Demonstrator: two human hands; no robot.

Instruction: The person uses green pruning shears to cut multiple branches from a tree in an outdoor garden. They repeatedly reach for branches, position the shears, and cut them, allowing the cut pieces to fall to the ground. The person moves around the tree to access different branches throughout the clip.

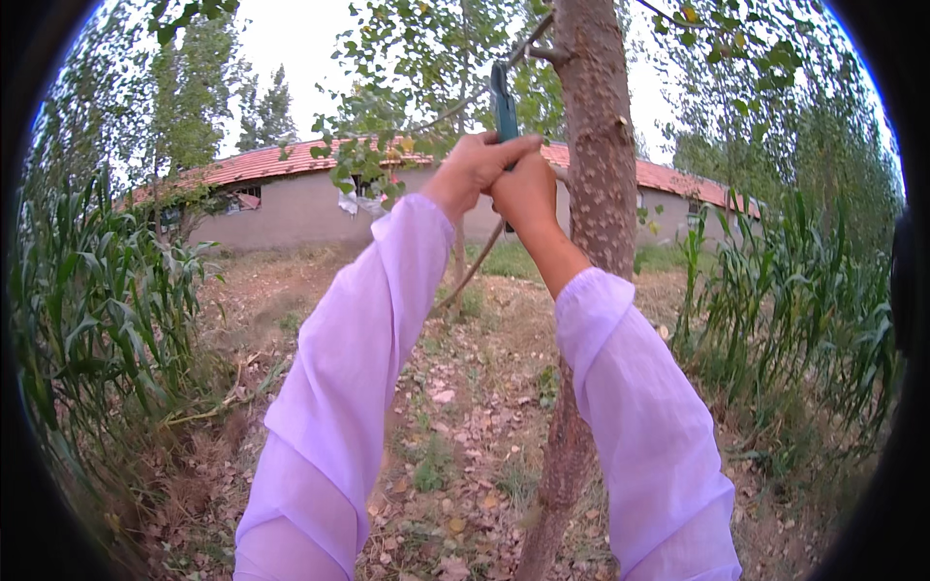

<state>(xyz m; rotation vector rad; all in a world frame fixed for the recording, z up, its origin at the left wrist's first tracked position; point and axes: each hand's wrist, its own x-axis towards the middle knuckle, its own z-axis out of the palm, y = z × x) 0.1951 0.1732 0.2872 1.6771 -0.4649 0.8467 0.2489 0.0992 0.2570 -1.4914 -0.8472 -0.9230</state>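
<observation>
Both my hands are raised together in front of the tree trunk. My left hand and my right hand are closed around a green-handled tool, held upright. Its top end meets a thin branch at the left side of the trunk, beside a short branch stub. Most of the handle is hidden by my fingers, and a dark lower end shows below them. The kind of tool cannot be told for certain.
Tall green crop plants stand at the left and right. Dry leaves and grass cover the ground. Lower down, a thin bare branch slants beside the trunk. Behind is a long building with a red tiled roof.
</observation>
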